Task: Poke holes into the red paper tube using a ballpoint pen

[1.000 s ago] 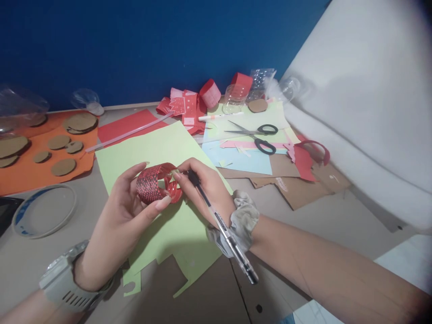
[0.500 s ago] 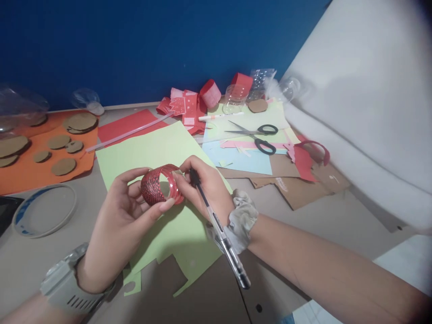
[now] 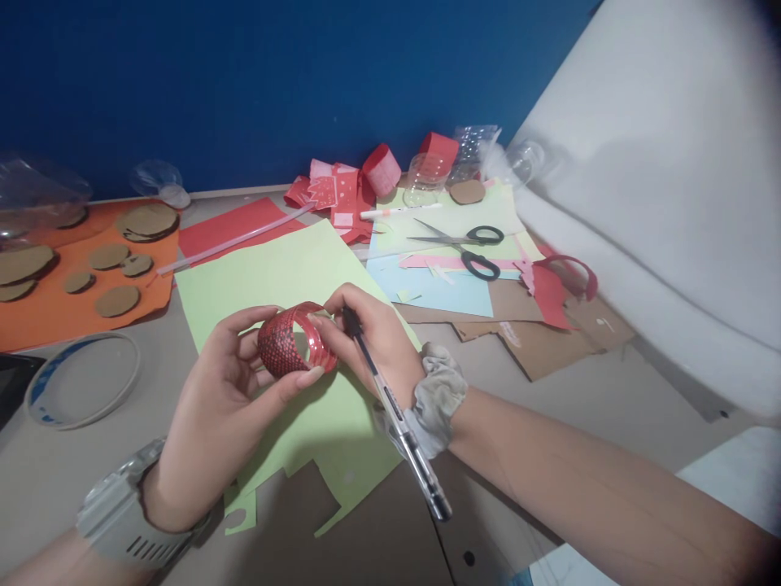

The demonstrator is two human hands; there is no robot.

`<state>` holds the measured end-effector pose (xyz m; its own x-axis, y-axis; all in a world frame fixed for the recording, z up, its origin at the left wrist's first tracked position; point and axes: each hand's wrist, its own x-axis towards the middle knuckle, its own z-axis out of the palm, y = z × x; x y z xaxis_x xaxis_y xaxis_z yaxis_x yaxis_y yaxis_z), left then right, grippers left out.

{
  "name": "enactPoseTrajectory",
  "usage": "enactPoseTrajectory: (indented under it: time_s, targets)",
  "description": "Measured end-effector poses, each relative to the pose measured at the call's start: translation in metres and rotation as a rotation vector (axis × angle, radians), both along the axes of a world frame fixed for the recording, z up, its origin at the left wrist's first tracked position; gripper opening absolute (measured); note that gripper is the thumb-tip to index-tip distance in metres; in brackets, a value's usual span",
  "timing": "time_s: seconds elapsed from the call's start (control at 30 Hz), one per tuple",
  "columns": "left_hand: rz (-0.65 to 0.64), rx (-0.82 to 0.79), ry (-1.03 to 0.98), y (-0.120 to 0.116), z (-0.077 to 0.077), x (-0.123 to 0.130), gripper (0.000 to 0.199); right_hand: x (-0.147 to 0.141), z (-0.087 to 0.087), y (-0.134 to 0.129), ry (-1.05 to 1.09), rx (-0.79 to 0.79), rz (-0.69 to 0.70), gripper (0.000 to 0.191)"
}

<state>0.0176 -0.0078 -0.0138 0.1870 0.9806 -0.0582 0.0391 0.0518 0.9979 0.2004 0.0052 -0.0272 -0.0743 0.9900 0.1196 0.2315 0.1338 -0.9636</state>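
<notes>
My left hand (image 3: 232,399), with fingers curled, grips a short red plastic tube (image 3: 279,346) with a dark scale-like pattern and a shiny rim. The tube is tilted, its open end facing towards the right. Thumb and fingers of my right hand (image 3: 372,342) pinch the far rim of the same tube. A clear pen (image 3: 396,415) with a dark grip is also tucked in the right hand, slanting down across the wrist. Below both hands lies a light green sheet of paper (image 3: 268,273) with cut-outs along its near edge.
Black-handled scissors (image 3: 460,244) lie blades apart on coloured paper at the right. Cardboard discs (image 3: 117,301) rest on an orange sheet (image 3: 37,321) at the left, near a tape ring (image 3: 82,381). Red paper pieces (image 3: 342,191) and clear plastic cups (image 3: 427,179) stand along the blue wall.
The tube has shifted and turned slightly in my hands, moving a little to the right with my left hand. Both hands keep their hold, and the pen stays in my right hand.
</notes>
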Motion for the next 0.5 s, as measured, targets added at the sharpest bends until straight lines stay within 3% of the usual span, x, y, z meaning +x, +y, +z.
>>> enactPoseTrajectory:
  time_s: [0.37, 0.5]
  targets:
    - [-0.005, 0.064, 0.001, -0.0019, -0.0014, 0.0029, 0.051, 0.0008, 0.002, -0.0004, -0.02, -0.003, -0.006, 0.019]
    - [0.02, 0.102, -0.034, -0.0041, -0.0032, 0.0027, 0.06, 0.0008, 0.0032, -0.0006, -0.034, -0.014, 0.015, 0.023]
